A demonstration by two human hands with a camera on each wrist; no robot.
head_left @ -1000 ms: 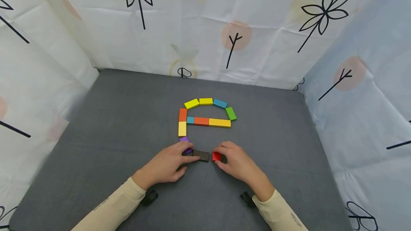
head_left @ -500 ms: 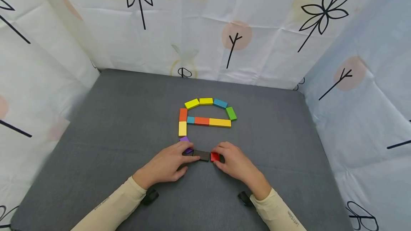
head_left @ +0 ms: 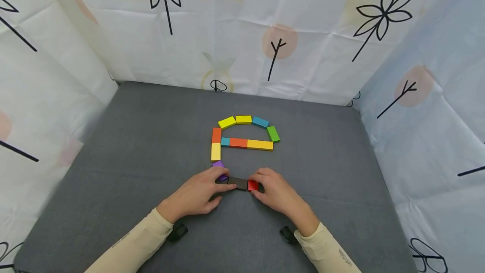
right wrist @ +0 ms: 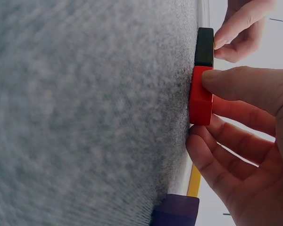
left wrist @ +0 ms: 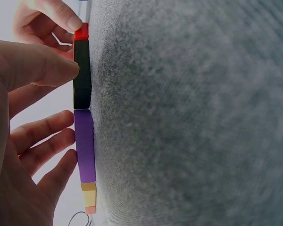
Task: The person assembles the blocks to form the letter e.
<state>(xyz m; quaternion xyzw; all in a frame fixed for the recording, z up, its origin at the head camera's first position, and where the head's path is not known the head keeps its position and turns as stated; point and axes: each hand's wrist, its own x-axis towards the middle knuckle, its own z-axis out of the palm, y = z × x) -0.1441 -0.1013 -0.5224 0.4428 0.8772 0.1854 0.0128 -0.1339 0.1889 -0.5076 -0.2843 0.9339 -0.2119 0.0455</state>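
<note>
My right hand (head_left: 279, 191) pinches a small red block (head_left: 252, 186) between thumb and fingers, lying against the end of a dark grey block (head_left: 239, 184). The right wrist view shows the thumb on the side of the red block. On the other side my left hand (head_left: 195, 193) rests its straight index finger on the dark block. Its other fingertips lie along the purple block (left wrist: 85, 146), partly covering it in the head view. These blocks join a yellow block (head_left: 215, 152) in a line that curves out below the closed loop of coloured blocks.
The loop above the hands has orange blocks (head_left: 216, 135), yellow blocks (head_left: 243, 119), blue blocks (head_left: 260, 121) and a green block (head_left: 273, 134). A dark purple block-like shape (right wrist: 175, 209) shows low in the right wrist view. Patterned curtains (head_left: 235, 20) border the grey table (head_left: 151, 138).
My right hand has slid the red block leftward, closing the small gap to the dark grey block. The left hand has kept its place.
</note>
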